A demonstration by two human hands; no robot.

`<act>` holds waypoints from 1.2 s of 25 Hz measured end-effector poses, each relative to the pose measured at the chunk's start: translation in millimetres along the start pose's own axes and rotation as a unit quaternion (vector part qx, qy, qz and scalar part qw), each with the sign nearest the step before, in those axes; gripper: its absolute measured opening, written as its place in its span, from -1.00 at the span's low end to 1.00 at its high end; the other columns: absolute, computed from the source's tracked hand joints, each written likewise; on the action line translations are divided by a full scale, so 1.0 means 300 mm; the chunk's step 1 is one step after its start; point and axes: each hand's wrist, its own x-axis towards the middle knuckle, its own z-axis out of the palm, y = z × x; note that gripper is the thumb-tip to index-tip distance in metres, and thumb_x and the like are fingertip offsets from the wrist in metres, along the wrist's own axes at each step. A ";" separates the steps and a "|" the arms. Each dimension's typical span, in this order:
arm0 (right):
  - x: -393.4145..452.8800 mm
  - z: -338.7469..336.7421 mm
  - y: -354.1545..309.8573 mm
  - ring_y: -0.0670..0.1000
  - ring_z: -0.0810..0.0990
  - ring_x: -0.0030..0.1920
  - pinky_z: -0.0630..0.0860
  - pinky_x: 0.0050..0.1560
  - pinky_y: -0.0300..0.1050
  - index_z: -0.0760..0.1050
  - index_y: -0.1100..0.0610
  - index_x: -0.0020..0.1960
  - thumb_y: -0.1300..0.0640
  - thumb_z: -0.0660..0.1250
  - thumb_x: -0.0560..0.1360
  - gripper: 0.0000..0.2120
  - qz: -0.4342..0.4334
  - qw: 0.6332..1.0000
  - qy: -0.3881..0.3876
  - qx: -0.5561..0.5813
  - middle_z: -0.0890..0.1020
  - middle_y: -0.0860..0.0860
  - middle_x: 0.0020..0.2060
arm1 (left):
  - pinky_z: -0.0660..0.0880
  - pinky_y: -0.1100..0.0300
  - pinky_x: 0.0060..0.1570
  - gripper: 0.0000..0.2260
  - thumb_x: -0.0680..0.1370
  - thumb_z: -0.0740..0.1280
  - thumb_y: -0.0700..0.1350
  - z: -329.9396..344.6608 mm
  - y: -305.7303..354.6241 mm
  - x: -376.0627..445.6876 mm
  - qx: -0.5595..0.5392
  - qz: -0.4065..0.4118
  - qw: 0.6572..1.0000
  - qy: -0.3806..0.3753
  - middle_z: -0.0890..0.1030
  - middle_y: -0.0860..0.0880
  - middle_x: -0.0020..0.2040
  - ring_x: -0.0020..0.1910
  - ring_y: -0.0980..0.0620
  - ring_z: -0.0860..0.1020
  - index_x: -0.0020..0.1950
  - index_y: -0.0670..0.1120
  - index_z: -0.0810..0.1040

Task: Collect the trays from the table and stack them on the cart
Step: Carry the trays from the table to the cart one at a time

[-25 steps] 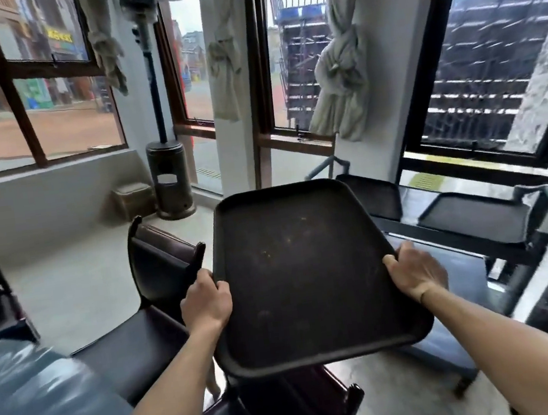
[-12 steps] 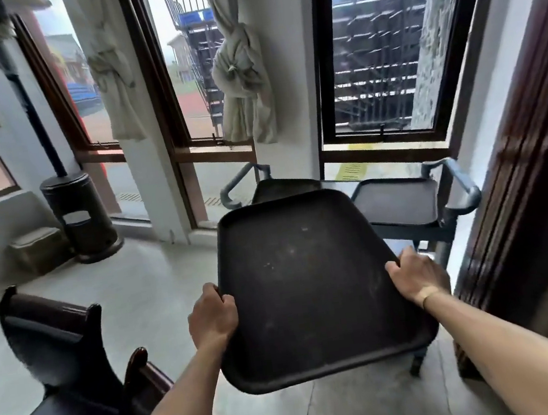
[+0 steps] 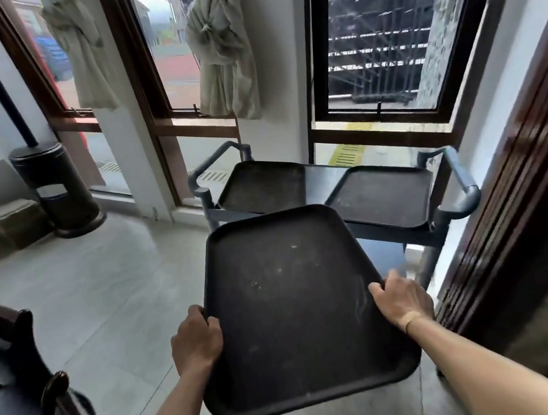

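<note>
I carry a dark, scuffed rectangular tray [image 3: 295, 308] flat in front of me, in the air. My left hand [image 3: 196, 341] grips its left rim and my right hand [image 3: 403, 298] grips its right rim. Just beyond the tray's far edge stands a grey cart [image 3: 461, 198] with tubular handles at both ends. On its top shelf lie two dark trays side by side, one on the left [image 3: 263, 188] and one on the right [image 3: 382, 197]. The carried tray hides part of the cart's front.
A dark wooden door frame [image 3: 521, 211] rises close on the right. Dark chairs [image 3: 24, 403] stand at the lower left. A black patio heater [image 3: 56, 185] and a small box [image 3: 15, 221] sit by the windows at the left. Tied curtains hang above the cart.
My view has swung right and moved closer to the cart, which now sits straight ahead and larger. Both hands keep the same hold on the tray. The chairs have slid off to the left.
</note>
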 end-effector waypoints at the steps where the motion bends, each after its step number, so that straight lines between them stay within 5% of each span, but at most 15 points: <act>1: 0.014 0.030 -0.005 0.20 0.59 -0.02 0.38 -0.18 -0.03 0.42 0.13 -0.01 -0.12 0.15 0.48 -0.68 -0.006 1.000 -0.009 -0.010 0.63 0.16 -0.02 | 0.47 -0.05 -0.01 -0.94 0.53 0.18 -0.09 0.020 -0.019 0.006 0.003 -0.008 1.000 -0.002 0.62 -0.13 -0.09 -0.15 -0.18 0.52 -0.03 -0.06 0.38; 17: 0.358 0.568 -0.236 0.21 0.55 0.11 0.50 0.04 0.02 0.56 0.07 0.05 -0.15 0.10 0.55 -0.63 -0.044 0.972 -0.222 -0.070 0.61 0.15 0.09 | 0.52 -0.08 -0.07 -0.85 0.52 0.18 -0.09 0.306 -0.310 0.450 0.038 -0.058 0.996 -0.053 0.62 -0.16 -0.06 -0.11 -0.23 0.54 0.03 -0.08 0.45; 22: 0.433 0.724 -0.246 0.22 0.56 0.05 0.46 -0.07 0.00 0.52 0.05 -0.05 -0.18 0.07 0.57 -0.64 -0.028 0.974 -0.217 -0.063 0.62 0.13 0.05 | 0.51 -0.06 -0.07 -0.83 0.52 0.17 -0.10 0.430 -0.343 0.586 0.052 -0.044 0.996 -0.063 0.62 -0.17 -0.04 -0.09 -0.25 0.53 0.05 -0.11 0.46; 30: 0.604 0.962 -0.199 0.24 0.56 0.03 0.47 -0.07 0.02 0.49 0.07 0.07 -0.16 0.08 0.59 -0.64 -0.007 0.987 -0.162 -0.002 0.63 0.16 0.03 | 0.48 -0.03 -0.12 -0.86 0.52 0.18 -0.11 0.730 -0.394 0.670 0.044 -0.068 0.995 -0.051 0.61 -0.17 -0.08 -0.12 -0.23 0.53 0.03 -0.11 0.45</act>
